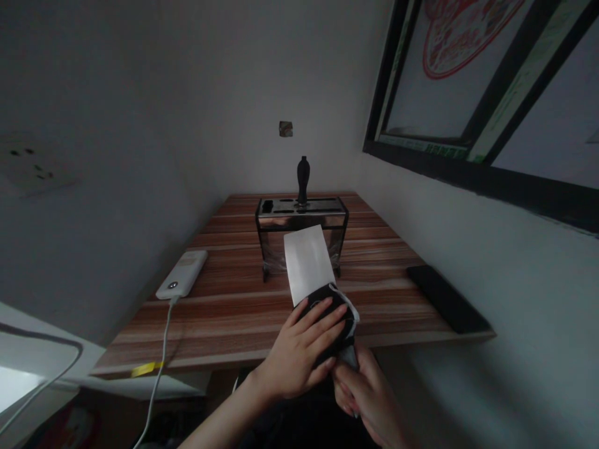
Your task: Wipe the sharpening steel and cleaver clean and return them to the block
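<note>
My right hand [367, 393] is closed around the handle of a cleaver [309, 262], whose broad pale blade points up and away from me over the table's front. A black cloth [334, 299] with a white edge covers the lower part of the blade. Over that cloth lies my left hand [304, 349], its fingers stretched across it and its thumb bent near my right hand. Behind the blade stands a knife block [303, 221] with a dark metal top and see-through front. One black-handled tool [303, 178] stands upright in it; its lower part is hidden.
The wood-grained table [224, 318] meets walls at both sides and the back. At left lies a white power bank [182, 274] with a white cable [163, 349] running off the front edge. A black phone-like slab [447, 298] lies at right. A window frame [421, 156] is above it.
</note>
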Tool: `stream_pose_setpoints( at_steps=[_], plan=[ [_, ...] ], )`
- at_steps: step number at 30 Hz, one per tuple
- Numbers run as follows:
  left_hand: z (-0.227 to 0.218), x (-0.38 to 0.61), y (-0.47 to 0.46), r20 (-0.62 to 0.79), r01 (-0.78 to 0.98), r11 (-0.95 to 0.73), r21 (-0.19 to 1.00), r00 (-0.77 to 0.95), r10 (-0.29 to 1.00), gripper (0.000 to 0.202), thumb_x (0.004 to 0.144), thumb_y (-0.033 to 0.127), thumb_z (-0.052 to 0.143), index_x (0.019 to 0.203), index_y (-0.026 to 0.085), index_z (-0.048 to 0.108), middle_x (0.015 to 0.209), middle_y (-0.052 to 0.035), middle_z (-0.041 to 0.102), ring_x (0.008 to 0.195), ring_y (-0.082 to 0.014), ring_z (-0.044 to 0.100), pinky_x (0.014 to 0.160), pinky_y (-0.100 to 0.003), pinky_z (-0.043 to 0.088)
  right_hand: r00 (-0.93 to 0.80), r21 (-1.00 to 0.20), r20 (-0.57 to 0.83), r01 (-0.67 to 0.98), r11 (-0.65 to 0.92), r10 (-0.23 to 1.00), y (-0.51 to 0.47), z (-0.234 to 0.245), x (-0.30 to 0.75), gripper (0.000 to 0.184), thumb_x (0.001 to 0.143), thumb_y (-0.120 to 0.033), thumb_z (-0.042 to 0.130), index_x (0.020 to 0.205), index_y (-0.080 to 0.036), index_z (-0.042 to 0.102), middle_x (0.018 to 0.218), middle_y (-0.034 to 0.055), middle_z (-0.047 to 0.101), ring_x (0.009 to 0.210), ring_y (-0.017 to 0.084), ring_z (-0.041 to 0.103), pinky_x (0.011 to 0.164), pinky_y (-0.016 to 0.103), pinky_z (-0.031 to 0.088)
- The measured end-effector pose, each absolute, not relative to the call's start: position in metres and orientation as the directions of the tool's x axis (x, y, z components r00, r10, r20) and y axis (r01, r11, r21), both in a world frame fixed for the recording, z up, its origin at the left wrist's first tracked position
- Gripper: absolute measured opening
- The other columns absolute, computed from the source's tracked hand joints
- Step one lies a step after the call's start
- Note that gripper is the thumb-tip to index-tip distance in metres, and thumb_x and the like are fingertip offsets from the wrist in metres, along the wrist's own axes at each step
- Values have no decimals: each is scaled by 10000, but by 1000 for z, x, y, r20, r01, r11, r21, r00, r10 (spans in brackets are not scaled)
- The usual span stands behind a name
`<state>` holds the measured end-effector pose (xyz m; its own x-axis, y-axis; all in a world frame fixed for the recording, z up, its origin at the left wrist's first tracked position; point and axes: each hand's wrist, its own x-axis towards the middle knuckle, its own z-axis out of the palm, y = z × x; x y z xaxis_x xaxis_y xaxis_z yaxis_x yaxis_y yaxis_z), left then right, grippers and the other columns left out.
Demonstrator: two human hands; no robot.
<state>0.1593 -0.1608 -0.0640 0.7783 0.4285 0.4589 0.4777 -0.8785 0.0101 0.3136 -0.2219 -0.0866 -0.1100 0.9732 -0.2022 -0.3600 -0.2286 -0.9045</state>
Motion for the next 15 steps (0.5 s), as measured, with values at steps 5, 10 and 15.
stream_pose_setpoints(
  at_steps=[5, 10, 15],
  plan=[
    [-61, 158, -161, 447, 472, -881, 46, 779, 440, 503, 961, 380, 382, 1421, 177, 389, 1518, -37, 360, 1455, -223, 172, 1188, -441, 107, -112, -891, -208, -389, -235, 972, -221, -86, 311, 514, 661, -587, 726, 867, -228, 420, 400, -166, 354, 308, 17, 215, 317, 143, 221],
    [-54, 157, -159, 403, 441, -895, 71, 808, 430, 496, 966, 372, 385, 1418, 170, 387, 1530, -32, 337, 1454, -220, 175, 1185, -446, 135, -105, -886, -229, -388, -252, 968, -223, -83, 311, 504, 657, -575, 738, 829, -224, 420, 399, -165, 342, 311, 13, 210, 319, 142, 217],
    [-50, 154, -157, 384, 469, -880, 81, 800, 461, 527, 952, 357, 417, 1443, 178, 353, 1544, -43, 306, 1456, -227, 163, 1191, -437, 133, -122, -912, -199, -340, -230, 972, -221, -81, 311, 506, 696, -581, 714, 921, -216, 446, 415, -166, 346, 312, 16, 210, 318, 144, 217]
  ],
)
